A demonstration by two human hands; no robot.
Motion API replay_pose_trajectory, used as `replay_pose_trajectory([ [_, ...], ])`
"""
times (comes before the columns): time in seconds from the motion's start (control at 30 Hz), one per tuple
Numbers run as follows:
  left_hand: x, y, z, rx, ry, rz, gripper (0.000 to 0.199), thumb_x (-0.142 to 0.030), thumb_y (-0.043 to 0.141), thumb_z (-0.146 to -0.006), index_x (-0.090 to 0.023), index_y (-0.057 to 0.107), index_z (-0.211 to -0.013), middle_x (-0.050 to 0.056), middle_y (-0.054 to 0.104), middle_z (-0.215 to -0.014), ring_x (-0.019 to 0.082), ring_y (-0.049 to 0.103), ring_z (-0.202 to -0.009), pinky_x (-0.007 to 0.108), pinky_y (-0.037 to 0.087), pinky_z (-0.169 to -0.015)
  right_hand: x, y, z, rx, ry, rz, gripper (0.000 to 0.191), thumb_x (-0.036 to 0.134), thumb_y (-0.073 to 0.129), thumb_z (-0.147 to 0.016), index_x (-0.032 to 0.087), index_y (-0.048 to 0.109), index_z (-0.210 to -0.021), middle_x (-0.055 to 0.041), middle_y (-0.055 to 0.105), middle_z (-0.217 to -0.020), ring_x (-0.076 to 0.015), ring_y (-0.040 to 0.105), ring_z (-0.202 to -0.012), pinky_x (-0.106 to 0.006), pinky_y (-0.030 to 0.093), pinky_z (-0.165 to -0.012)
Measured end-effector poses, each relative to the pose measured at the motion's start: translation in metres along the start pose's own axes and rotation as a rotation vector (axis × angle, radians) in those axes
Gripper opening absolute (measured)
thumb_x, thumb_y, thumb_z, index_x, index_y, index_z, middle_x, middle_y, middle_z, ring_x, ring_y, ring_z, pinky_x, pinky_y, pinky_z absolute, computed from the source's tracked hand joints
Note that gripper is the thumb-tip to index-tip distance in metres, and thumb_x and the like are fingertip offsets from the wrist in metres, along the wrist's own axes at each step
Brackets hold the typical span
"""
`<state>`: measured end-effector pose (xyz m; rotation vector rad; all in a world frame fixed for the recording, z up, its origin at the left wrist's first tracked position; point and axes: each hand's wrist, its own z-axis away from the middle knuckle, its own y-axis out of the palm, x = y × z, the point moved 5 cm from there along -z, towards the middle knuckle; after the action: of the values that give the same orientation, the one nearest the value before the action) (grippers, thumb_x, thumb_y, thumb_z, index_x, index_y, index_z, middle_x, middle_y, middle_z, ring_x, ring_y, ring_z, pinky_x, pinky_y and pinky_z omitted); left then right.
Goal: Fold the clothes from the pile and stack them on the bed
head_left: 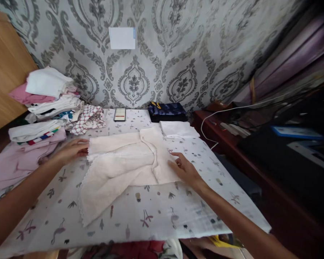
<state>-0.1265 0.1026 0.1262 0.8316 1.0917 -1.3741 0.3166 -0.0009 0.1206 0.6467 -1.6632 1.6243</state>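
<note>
A cream garment (124, 162) with scalloped edging lies spread on the table, which has a white printed cover (129, 216). At the garment's upper left corner is my left hand (74, 149), its fingers bent around or against the scalloped edge; whether they pinch the cloth is hard to make out. My right hand (185, 169) rests at the garment's right side, fingers apart and slightly curled, with the fingertips touching the cloth. A raised, wavy fold runs down the garment near its right part.
Piled clothes (54, 104) stand at the left. Along the back are a phone (120, 114), dark folded clothes (167, 112) and a white folded cloth (178, 129). A white cable (226, 110) crosses a dark red desk (232, 154) at the right.
</note>
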Motion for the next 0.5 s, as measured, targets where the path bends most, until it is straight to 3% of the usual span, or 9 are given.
replay_pose_trajectory([
  [0.07,0.009,0.003,0.021,0.044,-0.136,0.006,0.039,-0.024,0.089,-0.058,-0.019,0.061,-0.084,-0.001,0.068,-0.065,0.016,0.068,-0.056,0.027,0.059,-0.057,-0.001,0.005,0.008,0.059,0.036,-0.012,0.057,0.056,0.06,-0.082,0.025,0.055,-0.13,0.0041,0.055,-0.066,-0.0179,0.056,-0.059,-0.032,0.047,-0.056],
  [0.17,0.019,0.018,0.056,0.218,-0.238,-0.059,0.043,-0.039,0.091,-0.055,-0.02,0.065,-0.082,0.003,0.073,-0.075,0.021,0.072,-0.068,0.03,0.06,-0.062,-0.005,0.019,0.018,0.203,0.159,-0.188,0.065,0.053,0.065,-0.08,0.026,0.051,-0.138,0.0034,0.059,-0.063,-0.0213,0.063,-0.059,-0.034,0.053,-0.058],
  [0.3,0.021,0.038,0.09,0.453,-0.284,-0.106,0.043,-0.04,0.092,-0.052,-0.022,0.072,-0.086,0.007,0.078,-0.091,0.027,0.074,-0.084,0.033,0.06,-0.072,0.003,0.022,0.021,0.229,0.239,-0.483,0.055,0.048,0.072,-0.076,0.026,0.062,-0.125,-0.0004,0.066,-0.077,-0.0189,0.065,-0.062,-0.034,0.056,-0.061],
  [0.43,0.013,0.032,0.097,0.446,-0.332,-0.086,0.042,-0.037,0.091,-0.046,-0.023,0.073,-0.081,0.009,0.078,-0.086,0.031,0.074,-0.083,0.036,0.059,-0.069,0.014,0.01,0.02,0.217,0.281,-0.678,0.046,0.043,0.078,-0.073,0.024,0.067,-0.113,-0.0016,0.068,-0.086,-0.0102,0.053,-0.051,-0.026,0.049,-0.048],
  [0.5,0.011,0.022,0.094,0.446,-0.322,-0.146,0.039,-0.035,0.09,-0.044,-0.024,0.073,-0.077,0.007,0.077,-0.081,0.031,0.073,-0.079,0.034,0.058,-0.062,0.01,0.004,0.023,0.261,0.264,-0.619,0.047,0.046,0.075,-0.075,0.025,0.066,-0.116,0.0001,0.066,-0.078,-0.0093,0.048,-0.046,-0.025,0.043,-0.044],
])
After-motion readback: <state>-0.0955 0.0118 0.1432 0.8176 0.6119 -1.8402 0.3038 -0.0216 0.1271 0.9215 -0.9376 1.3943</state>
